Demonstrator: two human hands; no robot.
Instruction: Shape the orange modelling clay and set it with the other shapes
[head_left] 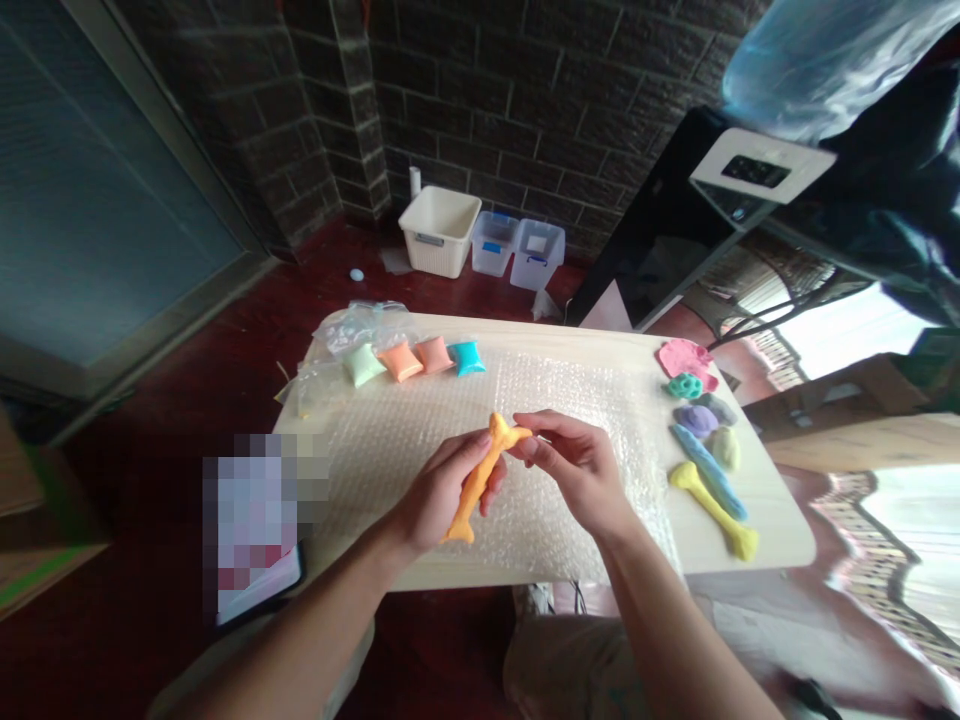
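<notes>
An orange modelling clay figure (478,482), long and bone-like with forked ends, is held above the table. My left hand (442,485) wraps its fingers and thumb around the shaft. With thumb and fingertips, my right hand (574,460) pinches the right prong at the figure's upper end. Bubble wrap (555,520) lies flat on the table beneath both hands. Beyond them sit sealed clay packets: pale green (364,366), orange (401,361), salmon (433,354) and turquoise (468,358).
Shaped clay pieces lie along the table's right side, among them a yellow bone shape (716,512), a blue roll (709,471) and a pink flat piece (684,362). Clear plastic bags (360,325) rest at the back left. Storage bins (440,235) stand on the floor by the wall.
</notes>
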